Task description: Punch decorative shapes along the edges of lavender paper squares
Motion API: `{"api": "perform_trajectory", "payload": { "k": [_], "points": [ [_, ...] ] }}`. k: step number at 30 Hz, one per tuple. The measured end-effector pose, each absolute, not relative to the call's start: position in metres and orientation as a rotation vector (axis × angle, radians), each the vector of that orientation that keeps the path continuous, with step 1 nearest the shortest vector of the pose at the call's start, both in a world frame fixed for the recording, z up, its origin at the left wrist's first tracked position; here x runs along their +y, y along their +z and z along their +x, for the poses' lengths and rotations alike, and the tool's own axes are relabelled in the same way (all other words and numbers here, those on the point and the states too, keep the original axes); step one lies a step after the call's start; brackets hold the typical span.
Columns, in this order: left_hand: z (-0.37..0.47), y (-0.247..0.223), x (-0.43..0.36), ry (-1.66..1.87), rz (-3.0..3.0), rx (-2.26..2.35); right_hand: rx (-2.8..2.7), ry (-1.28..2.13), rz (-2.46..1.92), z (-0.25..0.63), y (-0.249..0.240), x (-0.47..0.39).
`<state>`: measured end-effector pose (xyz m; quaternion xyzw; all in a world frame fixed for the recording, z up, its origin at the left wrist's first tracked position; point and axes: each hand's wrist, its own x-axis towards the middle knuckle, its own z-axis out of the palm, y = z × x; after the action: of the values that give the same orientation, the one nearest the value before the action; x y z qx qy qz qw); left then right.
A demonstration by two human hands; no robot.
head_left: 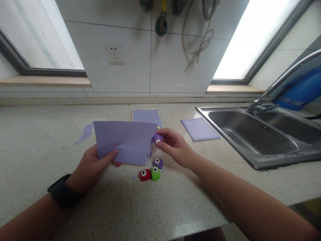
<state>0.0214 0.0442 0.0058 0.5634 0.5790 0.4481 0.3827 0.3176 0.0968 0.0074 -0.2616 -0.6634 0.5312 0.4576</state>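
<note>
My left hand grips a sheet of purple paper at its lower left, thumb on the front face. Small punched holes show at the sheet's lower right corner. Between the thumb and fingers of my right hand is a purple craft punch with a white button, at the sheet's right edge. On the counter just below lie a red punch, a green punch and another purple punch. Part of one more purple thing is hidden behind the sheet.
A stack of purple paper lies behind the held sheet. To the right, punched purple sheets lie near the steel sink with its faucet. Purple paper scraps are piled at left. A socket is on the tiled wall.
</note>
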Motion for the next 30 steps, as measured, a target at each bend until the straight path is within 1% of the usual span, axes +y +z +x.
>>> {"api": "perform_trajectory", "payload": {
  "k": [5, 11, 19, 30],
  "points": [
    [0.024, 0.009, 0.042, 1.146, 1.431, 1.449, -1.618, 1.464, -0.693, 0.319, 0.012, 0.097],
    [0.024, 0.008, 0.042, 1.129, 1.408, 1.421, -1.679, 1.506, -0.758, 0.317, 0.017, 0.096],
    [0.026, 0.012, 0.041, 1.121, 1.37, 1.415, -1.52, 1.708, -0.8, 0.316, 0.011, 0.095],
    [0.033, 0.008, 0.032, 1.143, 1.292, 1.394, -1.413, 1.837, -0.784, 0.321, 0.007, 0.095]
  ]
}}
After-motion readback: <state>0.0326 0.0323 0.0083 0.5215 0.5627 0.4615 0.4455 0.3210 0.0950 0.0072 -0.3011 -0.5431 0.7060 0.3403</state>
